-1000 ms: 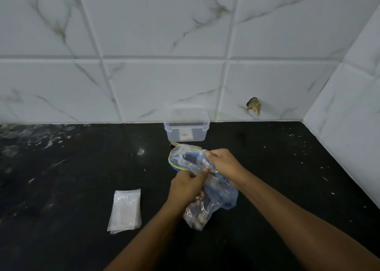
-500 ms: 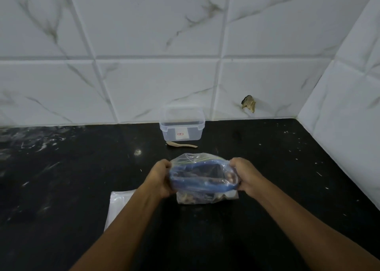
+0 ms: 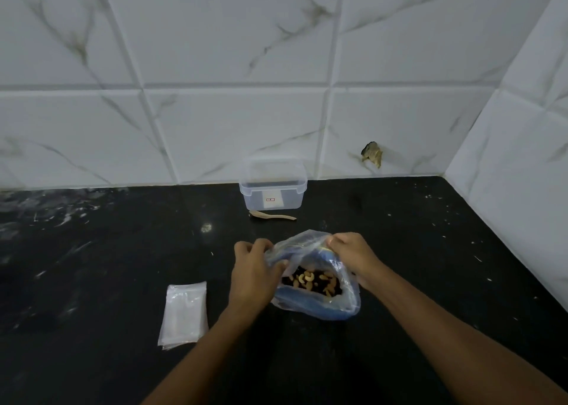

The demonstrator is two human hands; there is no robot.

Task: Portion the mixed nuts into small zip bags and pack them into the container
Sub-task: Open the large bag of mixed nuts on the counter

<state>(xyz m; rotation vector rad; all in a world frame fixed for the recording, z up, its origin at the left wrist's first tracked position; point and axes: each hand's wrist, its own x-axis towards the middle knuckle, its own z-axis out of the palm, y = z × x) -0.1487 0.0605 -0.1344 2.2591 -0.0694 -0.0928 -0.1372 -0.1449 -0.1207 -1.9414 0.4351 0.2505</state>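
White marble tiles (image 3: 233,122) cover the wall behind a black surface (image 3: 92,266) with pale specks on it.

Near the middle of the surface sits a big clear plastic bag (image 3: 319,300) with a blue zip edge. It holds the mixed nuts (image 3: 310,280): pale curved cashews and some dark bits. The left hand (image 3: 252,277) pinches the left side of the bag's mouth. The right hand (image 3: 353,255) pinches the right side. Together they hold the mouth open, so the nuts show.

The bag looks soft, floppy and a bit slippery. The nuts make its bottom heavy, so it should sit well, but the top could flop shut. The best place to hold it is the thick zip edge. The nuts are small and hard and could roll away if they spill.

A stack of small zip bags (image 3: 184,314) lies flat to the left, just beside the left arm. They look thin and light, and may stick together. A clear container (image 3: 272,186) with no lid on it stands at the back by the wall. A small wooden spoon (image 3: 272,215) lies just in front of it.

Half a second ago both hands gripped the ends of the bag and its mouth was pulled flat and wide. Now the mouth is opened up and the nuts can be seen inside. The hands have moved to the top edge.
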